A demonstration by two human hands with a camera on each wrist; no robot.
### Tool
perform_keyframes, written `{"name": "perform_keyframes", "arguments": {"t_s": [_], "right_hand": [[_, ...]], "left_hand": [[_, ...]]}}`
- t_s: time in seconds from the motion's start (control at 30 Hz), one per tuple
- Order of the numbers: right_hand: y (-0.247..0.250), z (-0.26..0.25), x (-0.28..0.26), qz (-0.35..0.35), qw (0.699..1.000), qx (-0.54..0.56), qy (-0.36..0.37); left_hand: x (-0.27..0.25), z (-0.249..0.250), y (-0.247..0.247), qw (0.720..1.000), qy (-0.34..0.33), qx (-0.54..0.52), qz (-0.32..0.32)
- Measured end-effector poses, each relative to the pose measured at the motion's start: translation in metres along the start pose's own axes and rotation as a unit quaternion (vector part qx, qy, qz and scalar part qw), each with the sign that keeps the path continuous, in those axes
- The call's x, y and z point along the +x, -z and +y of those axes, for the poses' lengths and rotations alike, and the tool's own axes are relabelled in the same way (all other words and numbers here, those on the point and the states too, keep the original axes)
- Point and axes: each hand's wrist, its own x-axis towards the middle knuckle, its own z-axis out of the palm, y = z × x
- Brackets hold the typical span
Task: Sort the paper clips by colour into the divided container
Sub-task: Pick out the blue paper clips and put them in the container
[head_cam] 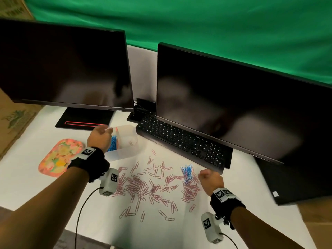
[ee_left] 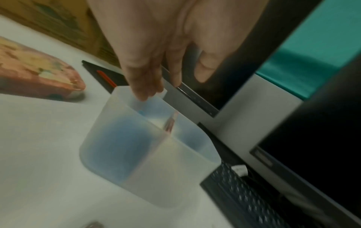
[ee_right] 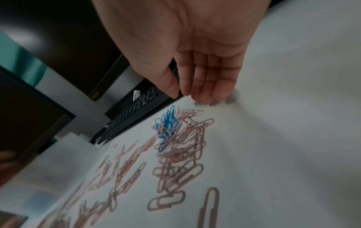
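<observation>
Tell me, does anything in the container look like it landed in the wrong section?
Nothing stands out. The divided container holds blue clips in its left section and a few pink clips in the right. A small bunch of blue clips is left unsorted among the pink ones on the table.

This is looking like an office desk set up as a recording station: two wide black flat-screen monitors, the left and the right, are standing dark at ten and two o'clock on a white tabletop, with a black full-size keyboard lying partly under the right one. A wrinkled green fabric backdrop is hanging behind the screens at twelve o'clock, and brown printed cardboard is lining the desk's edge at nine o'clock. Pink wire paper clips are lying scattered at six o'clock, ordinary desk stationery.
</observation>
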Motion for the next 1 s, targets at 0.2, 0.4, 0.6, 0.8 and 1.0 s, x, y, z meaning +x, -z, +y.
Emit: {"name": "perform_keyframes", "arguments": {"t_s": [0.2,0.4,0.6,0.8,1.0], "right_hand": [[-0.012,-0.029,0.01,-0.055,0.998,-0.035,0.026],[-0.025,-0.041,-0.001,-0.06,0.99,-0.088,0.096],[-0.027,-0.023,-0.019,-0.033,0.977,-0.125,0.171],[-0.042,-0.005,-0.038,-0.038,0.952,-0.125,0.277],[-0.041,0.002,-0.041,-0.034,0.966,-0.065,0.25]], "left_hand": [[-0.056,0.005,-0.042,0.978,-0.191,0.059,-0.058],[-0.095,-0.013,-0.091,0.949,-0.226,0.115,-0.186],[-0.113,-0.031,-0.117,0.937,-0.226,0.14,-0.226],[-0.117,-0.022,-0.136,0.9,-0.269,0.22,-0.262],[-0.122,-0.009,-0.151,0.82,-0.319,0.346,-0.326]]}}
